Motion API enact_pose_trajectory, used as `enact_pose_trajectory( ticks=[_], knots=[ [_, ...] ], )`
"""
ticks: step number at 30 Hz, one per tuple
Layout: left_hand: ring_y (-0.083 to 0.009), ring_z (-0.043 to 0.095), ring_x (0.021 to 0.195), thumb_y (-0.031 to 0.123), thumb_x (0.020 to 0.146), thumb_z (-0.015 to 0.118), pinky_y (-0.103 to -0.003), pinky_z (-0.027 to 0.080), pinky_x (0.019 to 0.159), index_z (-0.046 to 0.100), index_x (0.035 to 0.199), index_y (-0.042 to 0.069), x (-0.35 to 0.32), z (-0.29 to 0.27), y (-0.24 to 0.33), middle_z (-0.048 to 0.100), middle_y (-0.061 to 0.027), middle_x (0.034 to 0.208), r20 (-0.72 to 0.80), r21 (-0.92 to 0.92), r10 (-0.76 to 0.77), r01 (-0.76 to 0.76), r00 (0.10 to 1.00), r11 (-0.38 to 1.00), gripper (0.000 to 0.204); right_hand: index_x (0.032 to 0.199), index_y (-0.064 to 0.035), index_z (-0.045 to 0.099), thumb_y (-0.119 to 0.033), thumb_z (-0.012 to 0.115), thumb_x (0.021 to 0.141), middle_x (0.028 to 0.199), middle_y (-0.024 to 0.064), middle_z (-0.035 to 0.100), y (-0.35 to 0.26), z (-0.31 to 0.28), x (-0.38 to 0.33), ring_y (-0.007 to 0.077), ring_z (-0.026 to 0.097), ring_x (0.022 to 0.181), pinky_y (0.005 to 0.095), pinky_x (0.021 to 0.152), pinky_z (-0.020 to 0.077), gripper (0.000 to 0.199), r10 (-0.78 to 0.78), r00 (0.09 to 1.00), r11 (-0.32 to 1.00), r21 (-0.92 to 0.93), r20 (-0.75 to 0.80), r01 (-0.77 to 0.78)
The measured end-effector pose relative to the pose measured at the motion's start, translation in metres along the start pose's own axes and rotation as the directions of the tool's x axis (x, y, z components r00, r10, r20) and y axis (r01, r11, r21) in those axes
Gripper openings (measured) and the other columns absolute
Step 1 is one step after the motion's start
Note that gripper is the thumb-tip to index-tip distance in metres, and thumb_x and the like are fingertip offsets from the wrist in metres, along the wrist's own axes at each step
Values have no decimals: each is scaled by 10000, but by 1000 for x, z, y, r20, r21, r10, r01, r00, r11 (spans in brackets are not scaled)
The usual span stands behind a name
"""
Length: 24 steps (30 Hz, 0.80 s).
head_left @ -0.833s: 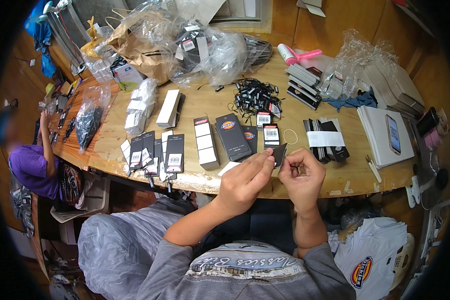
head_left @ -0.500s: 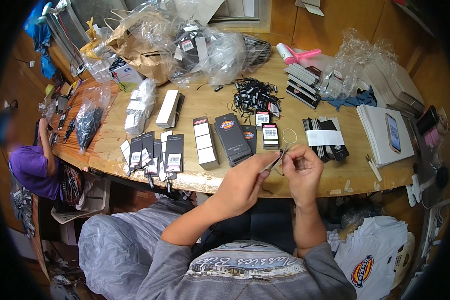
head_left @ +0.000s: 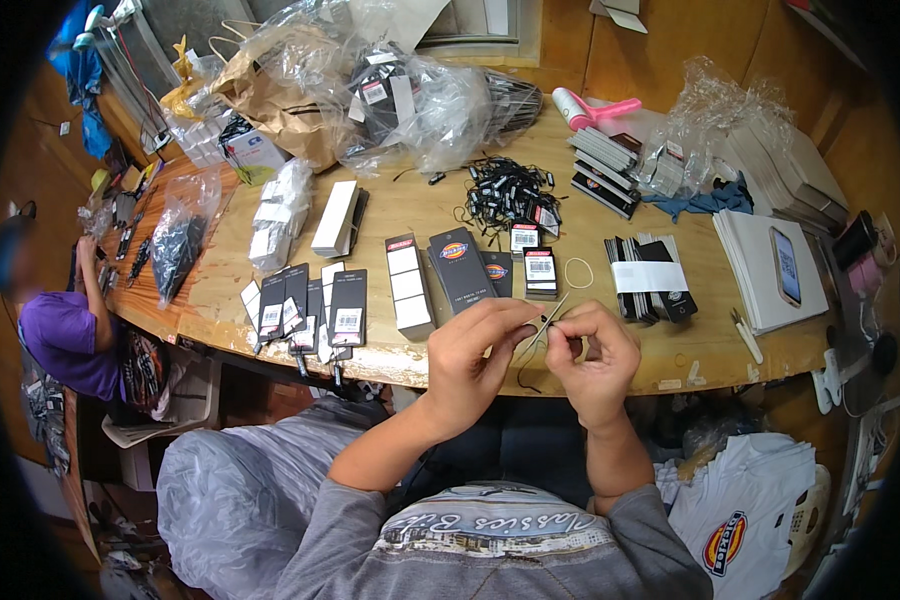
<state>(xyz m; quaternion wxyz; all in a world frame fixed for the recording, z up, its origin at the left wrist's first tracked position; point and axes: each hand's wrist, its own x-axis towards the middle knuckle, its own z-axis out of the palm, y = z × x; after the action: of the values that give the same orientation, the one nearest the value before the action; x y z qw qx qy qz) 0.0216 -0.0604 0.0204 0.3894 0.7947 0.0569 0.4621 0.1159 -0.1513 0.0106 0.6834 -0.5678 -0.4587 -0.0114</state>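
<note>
Both hands are closed in front of my chest, just above the table's near edge, their fingertips almost meeting. Between them runs a thin pale strip (head_left: 544, 326), which looks like a hang tag seen edge-on. My left hand (head_left: 475, 352) pinches beside it. A black string (head_left: 525, 378) hangs from between the hands, and my right hand (head_left: 598, 350) pinches part of it. Just beyond lie a cream rubber band (head_left: 591, 275), a small stack of barcode tags (head_left: 540, 271), black hang tags (head_left: 464, 268) and a stack of white stickers (head_left: 408, 285).
Black string fasteners (head_left: 505, 190) are heaped farther back. Strung tags (head_left: 347, 305) lie to the left, banded black tags (head_left: 650, 277) to the right. Beyond those are white-handled snips (head_left: 747, 337) and a phone (head_left: 785, 262) on papers. A person in purple (head_left: 65, 335) sits far left.
My left hand has turned and its fingers have opened out a little from the right hand. The thin strip now shows between the fingertips, and more black string hangs below.
</note>
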Motion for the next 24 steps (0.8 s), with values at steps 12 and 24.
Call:
enact_pose_trajectory(
  ticks=[12,24],
  knots=[
    [-238,566,723,-110,641,528,-290,466,618,565,1002,16,2,-6,2,561,-131,860,202,99,163,-186,966,977,384,645,-7,489,82,585,631,584,5,460,-2,-4,-3,31,365,467,158,414,289,131,81,997,996,-30,-6,-81],
    [-163,528,803,-11,700,601,-265,431,714,557,761,-48,6,-8,-13,549,-112,834,265,-495,-240,345,934,797,84,722,22,536,66,600,674,676,63,530,-1,-11,1,105,506,560,201,478,405,92,30,985,1000,-13,171,-29]
  ],
)
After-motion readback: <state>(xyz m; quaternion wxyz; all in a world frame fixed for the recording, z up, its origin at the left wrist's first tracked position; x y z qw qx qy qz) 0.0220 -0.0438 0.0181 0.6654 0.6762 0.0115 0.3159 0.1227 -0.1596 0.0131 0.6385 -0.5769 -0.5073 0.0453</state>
